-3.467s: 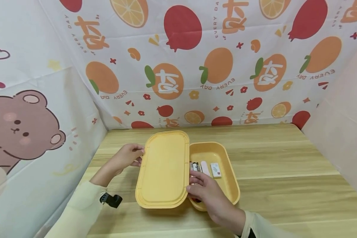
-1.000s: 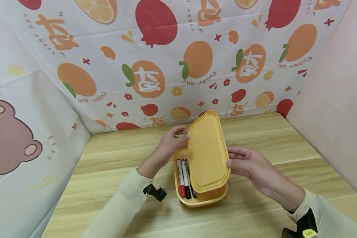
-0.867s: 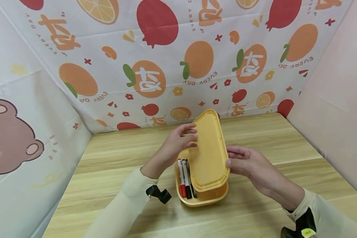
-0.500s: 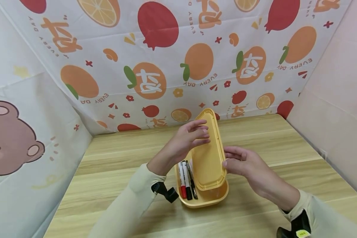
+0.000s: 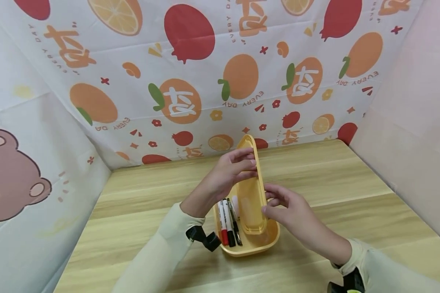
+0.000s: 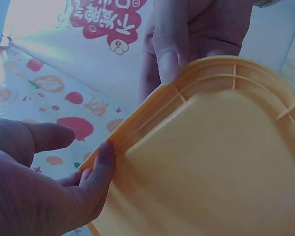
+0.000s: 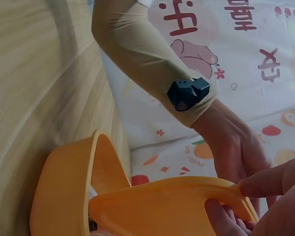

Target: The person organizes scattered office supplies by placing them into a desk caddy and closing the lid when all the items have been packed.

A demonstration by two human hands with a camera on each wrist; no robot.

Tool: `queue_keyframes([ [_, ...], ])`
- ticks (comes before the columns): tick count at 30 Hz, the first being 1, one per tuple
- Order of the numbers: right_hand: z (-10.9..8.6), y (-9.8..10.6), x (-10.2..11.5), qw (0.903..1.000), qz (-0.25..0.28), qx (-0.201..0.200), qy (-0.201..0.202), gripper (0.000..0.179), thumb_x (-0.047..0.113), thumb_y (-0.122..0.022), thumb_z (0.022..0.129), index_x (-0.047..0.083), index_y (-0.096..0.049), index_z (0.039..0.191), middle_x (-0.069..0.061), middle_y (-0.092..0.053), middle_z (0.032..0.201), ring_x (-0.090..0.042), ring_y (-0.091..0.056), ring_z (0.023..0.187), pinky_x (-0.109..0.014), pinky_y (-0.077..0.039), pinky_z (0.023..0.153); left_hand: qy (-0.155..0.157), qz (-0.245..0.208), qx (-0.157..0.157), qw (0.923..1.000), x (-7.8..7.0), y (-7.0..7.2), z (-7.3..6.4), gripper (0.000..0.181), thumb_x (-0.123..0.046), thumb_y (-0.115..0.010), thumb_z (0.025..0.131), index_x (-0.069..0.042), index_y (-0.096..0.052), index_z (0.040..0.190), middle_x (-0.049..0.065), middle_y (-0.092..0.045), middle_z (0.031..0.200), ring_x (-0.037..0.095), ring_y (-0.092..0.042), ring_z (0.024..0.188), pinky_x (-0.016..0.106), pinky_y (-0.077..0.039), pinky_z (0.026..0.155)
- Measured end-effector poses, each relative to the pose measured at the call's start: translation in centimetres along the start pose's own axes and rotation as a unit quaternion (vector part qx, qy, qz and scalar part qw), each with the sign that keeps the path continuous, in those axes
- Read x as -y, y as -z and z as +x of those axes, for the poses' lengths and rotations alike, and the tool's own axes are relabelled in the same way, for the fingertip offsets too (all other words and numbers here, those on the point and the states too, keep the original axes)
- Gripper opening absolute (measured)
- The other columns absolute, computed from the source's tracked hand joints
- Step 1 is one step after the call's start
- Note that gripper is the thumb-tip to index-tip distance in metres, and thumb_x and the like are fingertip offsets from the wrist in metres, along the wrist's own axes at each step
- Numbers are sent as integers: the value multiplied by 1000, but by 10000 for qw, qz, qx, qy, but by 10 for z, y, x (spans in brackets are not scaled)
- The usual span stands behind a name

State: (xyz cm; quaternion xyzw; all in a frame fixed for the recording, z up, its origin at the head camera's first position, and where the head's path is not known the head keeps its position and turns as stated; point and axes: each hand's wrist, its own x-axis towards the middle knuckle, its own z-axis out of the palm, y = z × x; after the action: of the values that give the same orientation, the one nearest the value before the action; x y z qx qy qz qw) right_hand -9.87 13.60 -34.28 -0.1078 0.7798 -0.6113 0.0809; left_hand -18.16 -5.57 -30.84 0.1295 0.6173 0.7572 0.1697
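Observation:
A yellow plastic lid (image 5: 249, 203) stands tilted steeply on its long side over the open yellow box (image 5: 254, 247), its ribbed inner face turned left. My right hand (image 5: 297, 211) pinches the lid's right edge between thumb and fingers. Fingertips of my left hand (image 5: 221, 173) touch the lid near its far end; in the left wrist view they lie at the rim with the thumb apart. Inside the box lie a red-capped marker (image 5: 223, 228), a black-capped marker (image 5: 229, 230) and a slim dark pen (image 5: 236, 228). A pale pink item (image 5: 235, 205) is partly hidden behind the lid.
The box sits on a wood-grain table (image 5: 143, 203). A fruit-print cloth (image 5: 205, 81) rises behind the table, a bear-print cloth (image 5: 14, 175) at the left and a plain pale wall (image 5: 407, 134) at the right.
The lid has come from left of the box to over it, then turned steeper, nearly edge-on. My left hand has shifted right to its inner face; my right hand has moved left lately.

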Motion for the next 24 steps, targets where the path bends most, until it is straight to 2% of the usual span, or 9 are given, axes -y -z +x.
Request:
queue_keyframes([
  [7,1,-7,1,9999,-145,-54,55,57,9,-73,90,-1,-52,141,-16,-63,122,-22,-64,101,-23,-55,80,-43,137,-226,9996,-4,-2,-11,50,-5,-61,96,-3,-47,143,8,-53,121,18,-62,95,37,-59,88],
  [12,0,-9,2,9999,-113,-70,48,57,8,-73,89,0,-51,141,-16,-63,122,-21,-65,100,-24,-56,79,-193,196,-492,9984,-3,-9,-12,48,-1,-64,91,-4,-52,137,7,-54,116,17,-62,92,35,-60,81],
  [24,0,-12,0,9996,-246,-123,47,59,10,-73,90,3,-50,143,-14,-60,124,-21,-61,101,-25,-55,74,-341,373,-625,9968,-1,-16,-11,47,7,-66,87,-5,-53,130,8,-54,110,17,-61,84,31,-58,74],
])
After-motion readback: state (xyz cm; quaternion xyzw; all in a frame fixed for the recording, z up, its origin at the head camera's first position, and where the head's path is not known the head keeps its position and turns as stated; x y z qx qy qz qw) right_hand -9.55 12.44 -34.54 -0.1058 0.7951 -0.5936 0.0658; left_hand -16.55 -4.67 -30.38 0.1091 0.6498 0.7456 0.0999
